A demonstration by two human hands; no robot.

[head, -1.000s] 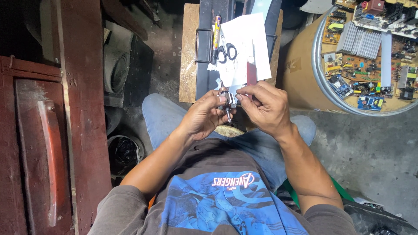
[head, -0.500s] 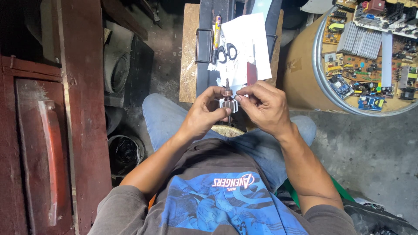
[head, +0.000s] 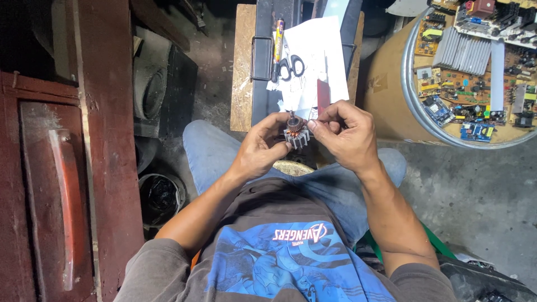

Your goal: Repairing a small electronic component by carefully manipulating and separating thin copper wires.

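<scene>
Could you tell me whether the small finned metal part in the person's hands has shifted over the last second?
Yes. The finned metal part now sits slightly lower, farther below the scissors on the white paper, and turned so its fins show, held between left hand and right hand.

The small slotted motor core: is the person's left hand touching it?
Touching. The head view shows the left hand with its fingers wrapped against the small slotted motor core.
</scene>
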